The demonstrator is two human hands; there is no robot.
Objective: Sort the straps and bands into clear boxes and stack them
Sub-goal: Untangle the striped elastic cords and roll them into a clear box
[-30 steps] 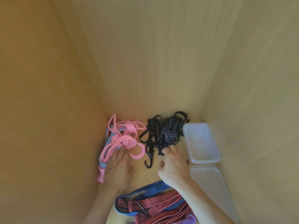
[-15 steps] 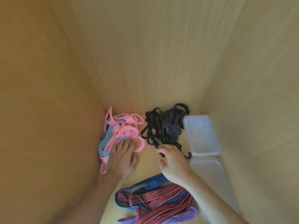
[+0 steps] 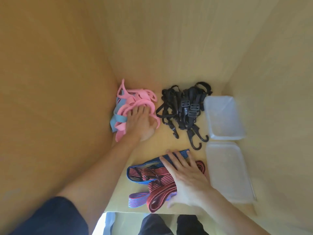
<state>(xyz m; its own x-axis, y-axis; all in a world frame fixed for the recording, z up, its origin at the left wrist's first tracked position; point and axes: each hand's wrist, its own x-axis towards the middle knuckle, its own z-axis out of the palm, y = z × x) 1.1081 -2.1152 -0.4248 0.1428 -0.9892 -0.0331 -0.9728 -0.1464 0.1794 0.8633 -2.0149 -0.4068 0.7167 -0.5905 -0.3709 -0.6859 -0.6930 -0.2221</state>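
Pink bands (image 3: 133, 106) tangled, blue band (image 3: 118, 118) seemingly beneath.

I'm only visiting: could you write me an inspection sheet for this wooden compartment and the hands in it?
Surface: pale wooden shelf, the piles lying directly on it.
Job's things: pink bands with a blue-grey band, back left; black hooked straps, back middle; striped straps, front; far clear box and near clear box along the right, both empty, unstacked.
Clutter: nothing seen.
Grips: left hand rests flat on the pink bands; right hand lies flat, fingers spread, on the striped straps.
Cables: nothing seen.
Surroundings: wooden walls on three sides; dark clothing below the shelf's front edge.
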